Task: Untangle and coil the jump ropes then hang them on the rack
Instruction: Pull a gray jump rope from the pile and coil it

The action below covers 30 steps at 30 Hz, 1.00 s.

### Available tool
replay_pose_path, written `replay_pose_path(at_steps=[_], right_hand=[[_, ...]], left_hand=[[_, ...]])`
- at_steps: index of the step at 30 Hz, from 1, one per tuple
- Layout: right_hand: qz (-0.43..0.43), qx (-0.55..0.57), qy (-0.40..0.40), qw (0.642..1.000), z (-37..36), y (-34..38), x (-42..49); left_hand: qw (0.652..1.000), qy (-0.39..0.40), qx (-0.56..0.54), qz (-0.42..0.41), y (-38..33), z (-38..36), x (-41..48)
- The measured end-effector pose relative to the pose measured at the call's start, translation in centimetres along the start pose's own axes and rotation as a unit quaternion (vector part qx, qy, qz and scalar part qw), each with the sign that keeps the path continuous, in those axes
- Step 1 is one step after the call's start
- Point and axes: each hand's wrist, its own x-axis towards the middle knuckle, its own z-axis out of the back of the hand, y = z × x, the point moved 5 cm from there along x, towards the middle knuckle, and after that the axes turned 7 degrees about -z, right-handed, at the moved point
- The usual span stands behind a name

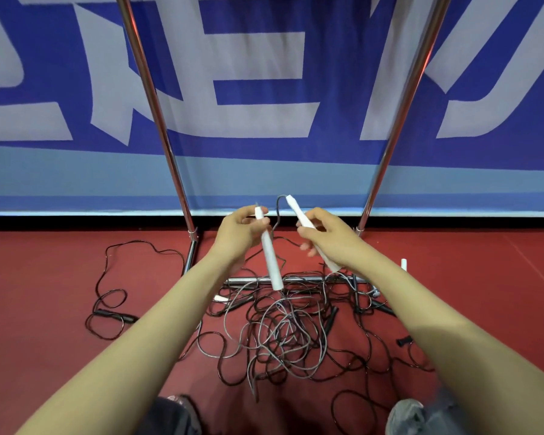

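Thin, glossy ropes (283,334) lay in a loose tangle on the matte red floor (44,262), near its far edge at the foot of the rack (157,120). Most cords were black and a few grey, looping over one another. The rack was of polished chrome tubes, two slanting poles rising from a low bar on the floor. Behind it stood a blue banner (264,73) with large pale letters.

The left hand (237,235) gripped a smooth white handle (272,265) near its top, fingers and thumb curled round it. The long tube hung down, and a grey cord ran from its lower end into the tangle. The right hand (330,237) held a second handle (299,211), also white, with fingers closed round its middle. Its tip pointed up and a dark cord arched from it. The two handles were near each other but apart, above the tangle. A black handle (113,314) lay toward the floor's left side.
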Motion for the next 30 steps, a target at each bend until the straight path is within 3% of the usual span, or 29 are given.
replay_pose_path(at_steps=[2, 5, 10, 14, 17, 19, 21, 23, 25, 26, 28, 29, 30], right_hand=[[-0.012, 0.063, 0.038, 0.997, -1.2, -0.2, 0.1], [0.012, 0.044, 0.058, 0.997, -2.2, -0.1, 0.0], [0.014, 0.094, 0.103, 0.99, -2.8, 0.4, -0.8], [0.008, 0.075, 0.125, 0.989, -2.1, 0.5, -1.3], [0.005, 0.062, 0.173, 0.983, -1.6, 0.9, -1.9], [0.006, 0.061, 0.208, 0.976, -1.4, 1.1, -2.3], [0.005, 0.051, 0.236, 0.97, -0.9, 1.3, -2.6], [0.011, -0.008, 0.242, 0.97, 0.0, 1.3, -2.7], [0.03, -0.137, 0.222, 0.965, 1.2, 0.9, -2.6], [0.041, -0.215, 0.203, 0.954, 1.6, 0.6, -2.4], [0.048, -0.367, 0.144, 0.918, 2.5, -0.2, -1.8], [0.049, -0.438, 0.097, 0.892, 3.1, -0.4, -1.5], [0.05, -0.495, 0.04, 0.867, 3.8, -0.4, -1.3]], left_hand=[[0.999, -0.01, -0.051, 0.008, -0.3, -0.4, -0.2], [0.994, -0.02, -0.104, 0.017, -0.7, -0.6, -0.5], [0.994, -0.024, -0.11, 0.009, -1.0, -0.4, -1.3], [0.997, -0.031, 0.063, -0.034, -1.2, 1.0, -0.7], [0.969, -0.055, 0.201, -0.135, -2.6, 2.5, 0.0], [0.953, 0.028, 0.259, -0.156, -2.8, 2.2, -0.1], [0.95, 0.109, 0.272, -0.106, -2.0, 1.9, -0.5], [0.939, 0.137, 0.301, -0.09, -1.9, 2.0, -0.7], [0.901, 0.128, 0.393, -0.131, -2.3, 2.4, -0.7], [0.86, 0.132, 0.464, -0.163, -2.5, 2.3, -0.7], [0.763, 0.136, 0.593, -0.218, -2.4, 1.9, -0.7], [0.73, 0.127, 0.629, -0.235, -2.4, 1.7, -0.7], [0.724, 0.11, 0.637, -0.241, -2.6, 1.8, -0.7]])
